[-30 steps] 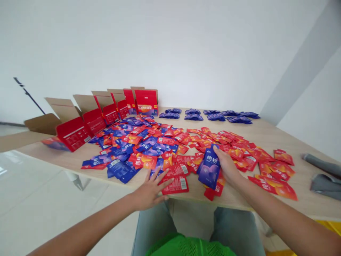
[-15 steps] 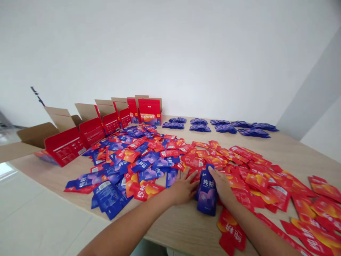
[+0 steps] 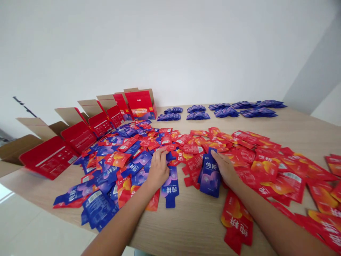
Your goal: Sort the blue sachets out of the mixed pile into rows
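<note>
A blue pouch (image 3: pixel 210 177) is gripped along its upper right edge by the right hand (image 3: pixel 223 164); it is held tilted, printed face up, over the front part of the table (image 3: pixel 183 224), and the edge of another blue one is glimpsed behind it. The left hand (image 3: pixel 159 169) is placed over the near edge of a mixed heap (image 3: pixel 117 159) of red and blue pouches, its fingers curled downward; whether anything is pinched there cannot be told. Just beside it, partly covered by the hand, a flat blue packet (image 3: pixel 170 186) is seen with its spout pointed toward the person.

To the right of the held pouch, a broad spread of red pouches (image 3: pixel 266 167) is found, with almost no blue among them. Farther off, along the back of the table, stacks of blue pouches (image 3: pixel 198 116) are set out in two rows. At the left edge, a line of red cartons (image 3: pixel 49 160) is stood with brown flaps raised; their insides cannot be seen.

The work is judged to be partly done: blue stacks are neatly laid out and many red pouches are kept apart, while in the mixed heap both colours are left jumbled. No carton can be seen closed.
</note>
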